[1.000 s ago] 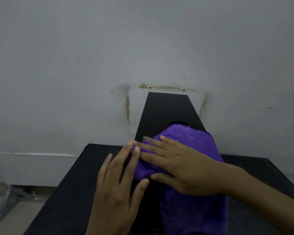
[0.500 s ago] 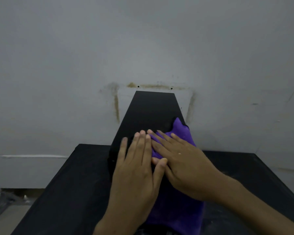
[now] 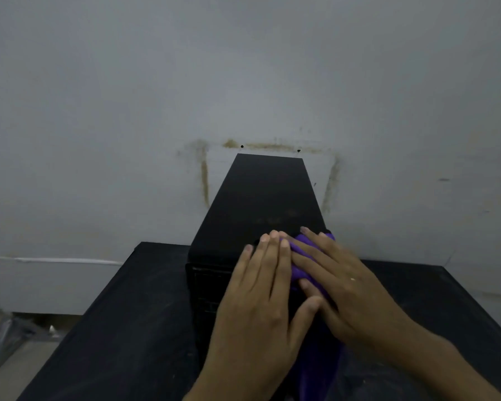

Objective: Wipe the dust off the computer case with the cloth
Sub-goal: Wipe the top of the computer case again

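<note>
Purple, soft and bunched, the microfibre cloth (image 3: 300, 257) sits under my palms at the near end of the tall black metal computer case (image 3: 262, 204), with a tail of it hanging down the case's front on the right. My left hand (image 3: 258, 302) lies flat, fingers straight and together, pressing down beside the cloth on the case's top edge. My right hand (image 3: 347, 287) is flat too, fingers spread over the cloth, pressing it rather than clutching it. The case stands upright on the black tabletop (image 3: 122, 314), its far end close to the stained grey wall (image 3: 156, 96).

As I judge it, the job is partway. The cloth covers only the near strip of the top, and the stretch beyond my fingertips shows faint pale smudges (dust, I think, though the light is dim). The front grille and the sides look untouched, so most of the wiping remains.
</note>
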